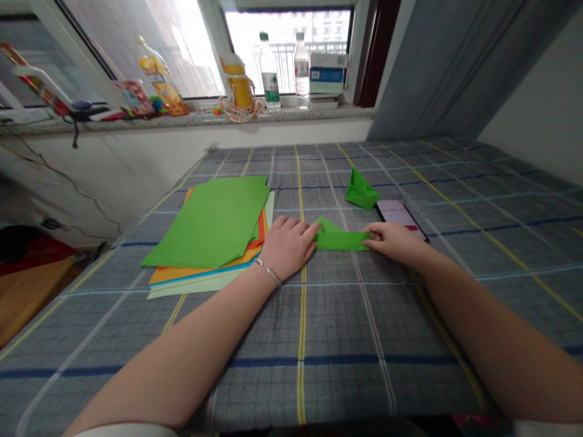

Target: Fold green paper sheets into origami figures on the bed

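A folded green sheet of paper (342, 240) lies on the plaid cloth, with a long straight band along its near side and a peak at its upper left. My left hand (291, 243) is closed on its left end, fingertips pressed to the paper. At the other end, my right hand (389, 240) pinches the corner between thumb and fingers. Just beyond stands a finished-looking green folded paper boat (361, 189). To the left of my left hand rests a stack of coloured paper (214, 221), green sheets on top.
A lit phone (401, 217) lies by my right hand, close to the boat. Along the windowsill (195, 121) stand a yellow drink bottle (161, 76), a yellow cup (239, 88), two clear bottles (269, 73) and boxes (327, 76). A grey curtain (437, 67) hangs at the right.
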{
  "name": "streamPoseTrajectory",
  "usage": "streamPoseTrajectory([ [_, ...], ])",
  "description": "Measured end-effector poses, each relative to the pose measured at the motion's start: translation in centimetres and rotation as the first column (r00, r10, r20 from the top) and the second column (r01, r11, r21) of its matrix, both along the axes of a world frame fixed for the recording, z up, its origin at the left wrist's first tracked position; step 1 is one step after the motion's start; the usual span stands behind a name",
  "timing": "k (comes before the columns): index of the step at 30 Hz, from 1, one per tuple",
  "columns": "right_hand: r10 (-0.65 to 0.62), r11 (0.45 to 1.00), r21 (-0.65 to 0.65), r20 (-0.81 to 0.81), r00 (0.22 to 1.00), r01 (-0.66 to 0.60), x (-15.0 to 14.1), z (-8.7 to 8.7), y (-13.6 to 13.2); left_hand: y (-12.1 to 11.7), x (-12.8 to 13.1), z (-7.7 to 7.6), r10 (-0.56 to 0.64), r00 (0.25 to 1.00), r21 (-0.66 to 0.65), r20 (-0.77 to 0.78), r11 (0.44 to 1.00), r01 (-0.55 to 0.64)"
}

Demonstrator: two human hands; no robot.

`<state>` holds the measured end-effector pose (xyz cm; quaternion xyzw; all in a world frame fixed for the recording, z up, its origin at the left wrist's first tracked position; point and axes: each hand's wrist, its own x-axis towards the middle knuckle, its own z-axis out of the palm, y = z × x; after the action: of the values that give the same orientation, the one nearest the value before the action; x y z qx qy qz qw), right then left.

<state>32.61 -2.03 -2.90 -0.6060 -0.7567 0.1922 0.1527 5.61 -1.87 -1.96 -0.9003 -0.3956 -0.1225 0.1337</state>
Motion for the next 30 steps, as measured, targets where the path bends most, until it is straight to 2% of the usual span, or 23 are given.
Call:
streamPoseTrajectory([
  [3,0.0,0.995,-0.099,-0.059,0.998,-0.006,0.4,0.2,0.0,0.3,0.7,-1.2,-0.018,1.0,-0.05,-0.01,0.999,0.017],
  [6,-0.012,0.987,-0.163,-0.049,0.999,0.004,0.4,0.4,-0.1,0.9,0.9,-1.9,0.002,1.0,-0.055,-0.003,0.999,-0.003],
  [14,-0.033,0.989,-0.142,0.083,0.996,0.045,-0.2,0.6,-0.1,1.8,1.0,-2.3,0.049,0.997,-0.084,0.066,0.996,-0.043],
  [16,0.027,0.996,-0.089,0.09,0.996,-0.019,-0.2,0.6,-0.2,1.9,1.0,-2.3,0.014,0.995,-0.108,0.098,0.994,-0.004],
  [19,0.168,0.986,0.002,0.057,0.984,-0.169,-0.3,0.4,-0.4,2.0,0.9,-2.2,-0.113,0.988,-0.133,0.107,0.983,0.127],
  [21,0.212,0.976,0.031,0.056,0.976,-0.214,-0.5,0.2,-0.4,2.0,1.0,-2.1,-0.165,0.982,-0.142,0.094,0.974,0.177],
  [23,0.193,0.98,0.029,0.081,0.978,-0.195,-0.7,0.2,-0.4,2.1,1.1,-2.2,-0.15,0.983,-0.162,0.108,0.973,0.167],
  [27,0.081,0.996,-0.042,0.113,0.99,-0.076,-0.9,0.5,-0.4,2.6,1.2,-2.7,-0.043,0.982,-0.232,0.187,0.969,0.086],
  [30,0.013,0.997,-0.073,0.144,0.989,-0.003,-0.8,0.8,-0.3,2.8,1.3,-2.9,-0.026,0.981,-0.23,0.192,0.971,0.07],
])
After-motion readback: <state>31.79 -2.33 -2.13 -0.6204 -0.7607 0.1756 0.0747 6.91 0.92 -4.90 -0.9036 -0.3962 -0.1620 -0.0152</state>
